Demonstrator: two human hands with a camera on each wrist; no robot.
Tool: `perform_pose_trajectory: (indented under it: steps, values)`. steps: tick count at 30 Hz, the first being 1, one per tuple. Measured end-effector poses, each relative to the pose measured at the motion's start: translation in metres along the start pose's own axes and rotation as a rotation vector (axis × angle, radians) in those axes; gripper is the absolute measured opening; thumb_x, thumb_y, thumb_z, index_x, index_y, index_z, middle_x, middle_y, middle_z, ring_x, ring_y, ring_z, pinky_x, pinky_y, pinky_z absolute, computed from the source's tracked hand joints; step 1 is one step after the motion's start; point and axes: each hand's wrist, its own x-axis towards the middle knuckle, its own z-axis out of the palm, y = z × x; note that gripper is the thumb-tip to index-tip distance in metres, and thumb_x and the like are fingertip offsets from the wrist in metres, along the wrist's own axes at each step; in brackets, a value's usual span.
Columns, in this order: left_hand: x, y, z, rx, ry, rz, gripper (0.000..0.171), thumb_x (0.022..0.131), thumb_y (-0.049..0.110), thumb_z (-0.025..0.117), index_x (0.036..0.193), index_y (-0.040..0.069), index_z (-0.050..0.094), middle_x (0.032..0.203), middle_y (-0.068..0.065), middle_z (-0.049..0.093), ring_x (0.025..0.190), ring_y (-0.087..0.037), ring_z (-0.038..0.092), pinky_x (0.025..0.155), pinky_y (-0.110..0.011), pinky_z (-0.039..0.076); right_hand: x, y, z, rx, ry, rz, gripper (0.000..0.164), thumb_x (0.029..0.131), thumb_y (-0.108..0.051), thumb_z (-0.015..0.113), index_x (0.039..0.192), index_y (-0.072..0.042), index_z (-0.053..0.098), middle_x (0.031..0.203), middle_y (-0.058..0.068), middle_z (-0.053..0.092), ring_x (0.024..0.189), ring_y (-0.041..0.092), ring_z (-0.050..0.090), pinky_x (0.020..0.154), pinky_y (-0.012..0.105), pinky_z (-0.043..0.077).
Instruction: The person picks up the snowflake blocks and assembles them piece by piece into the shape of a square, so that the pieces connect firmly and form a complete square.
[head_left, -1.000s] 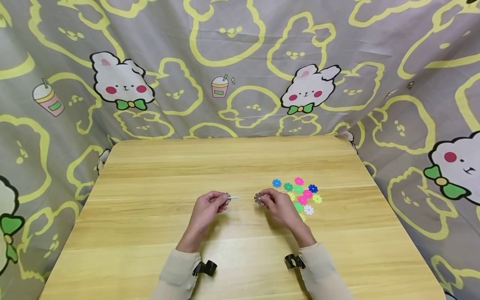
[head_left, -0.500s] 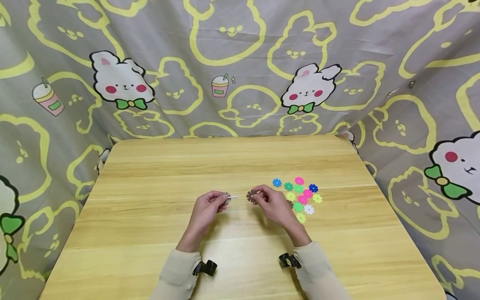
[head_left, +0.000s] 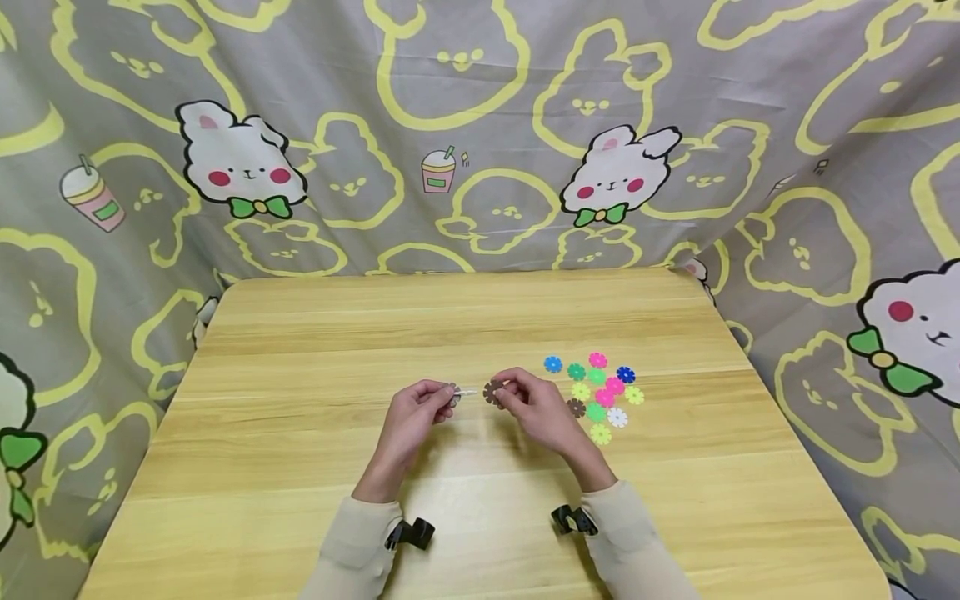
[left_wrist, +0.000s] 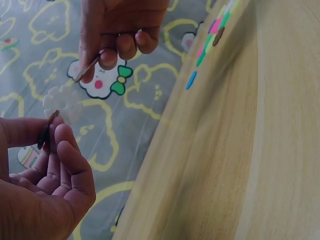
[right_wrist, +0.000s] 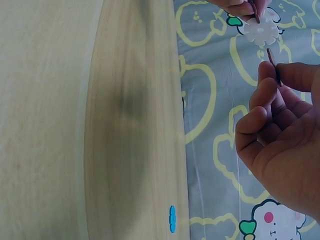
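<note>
Between thumb and fingers, my left hand [head_left: 408,421] pinches a brown snowflake disc [head_left: 453,398]. A white snowflake disc [left_wrist: 62,102] is slotted crosswise onto it and sticks out toward the right; the head view shows it nearly edge-on. My right hand [head_left: 542,410] pinches another brown snowflake disc [head_left: 492,392] by its right side, thumb against fingers. This second brown disc is held close to the white one, with a small gap between them in the head view. Both hands are raised over the middle of the table.
Several flat snowflake discs lie right of the right hand on the wooden table [head_left: 300,467], among them a blue disc [head_left: 553,364], a white disc [head_left: 617,417], a brown disc [head_left: 576,407] and a yellow disc [head_left: 601,434]. A patterned grey curtain [head_left: 495,100] surrounds the table.
My right hand has moved left with its brown disc, narrowing the gap to the white disc and uncovering more loose discs on the table. The left hand stays nearly still.
</note>
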Motion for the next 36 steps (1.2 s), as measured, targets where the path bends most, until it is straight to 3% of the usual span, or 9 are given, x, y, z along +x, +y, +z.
perform_pose_trajectory:
  steps: [5, 12, 19, 28, 36]
  values:
    - [0.0002, 0.0001, -0.0003, 0.004, -0.002, -0.002, 0.019, 0.092, 0.010, 0.063, 0.102, -0.006, 0.065, 0.087, -0.010, 0.070, 0.074, -0.019, 0.064, 0.072, -0.030, 0.056, 0.0007, -0.0016, 0.0012, 0.015, -0.011, 0.006, 0.017, 0.095, -0.019, 0.062, 0.111, -0.018, 0.066, 0.080, -0.002, 0.065, 0.066, 0.015, 0.057, 0.057, 0.023, 0.046]
    - [-0.0006, -0.0003, 0.0007, 0.002, -0.015, -0.005, 0.020, 0.091, 0.011, 0.065, 0.103, -0.006, 0.065, 0.091, -0.014, 0.070, 0.075, -0.019, 0.064, 0.073, -0.031, 0.057, 0.0005, -0.0018, 0.0015, 0.047, -0.055, -0.006, 0.018, 0.095, -0.017, 0.060, 0.112, -0.016, 0.065, 0.081, 0.002, 0.065, 0.073, 0.031, 0.060, 0.058, 0.023, 0.047]
    - [-0.0022, 0.0006, 0.0022, 0.003, -0.026, -0.007, 0.020, 0.091, 0.011, 0.065, 0.103, -0.005, 0.065, 0.091, -0.013, 0.070, 0.074, -0.018, 0.065, 0.073, -0.030, 0.057, 0.0007, -0.0013, 0.0016, 0.044, -0.066, -0.023, 0.018, 0.096, -0.018, 0.060, 0.112, -0.017, 0.065, 0.081, 0.003, 0.064, 0.066, 0.014, 0.055, 0.058, 0.023, 0.046]
    - [-0.0009, -0.0018, 0.0033, 0.008, -0.025, -0.006, 0.020, 0.091, 0.011, 0.065, 0.102, -0.006, 0.065, 0.089, -0.012, 0.071, 0.073, -0.017, 0.065, 0.070, -0.029, 0.056, 0.0010, -0.0010, 0.0023, 0.044, -0.065, -0.032, 0.017, 0.096, -0.018, 0.060, 0.112, -0.018, 0.066, 0.080, 0.001, 0.063, 0.064, 0.011, 0.053, 0.057, 0.023, 0.045]
    - [0.0002, -0.0030, 0.0031, 0.020, -0.024, 0.004, 0.020, 0.091, 0.011, 0.065, 0.102, -0.006, 0.065, 0.091, -0.015, 0.071, 0.074, -0.018, 0.065, 0.071, -0.030, 0.057, 0.0017, 0.0001, 0.0044, 0.088, -0.076, -0.019, 0.023, 0.097, -0.018, 0.058, 0.117, -0.010, 0.066, 0.082, 0.007, 0.064, 0.071, 0.029, 0.058, 0.058, 0.023, 0.047]
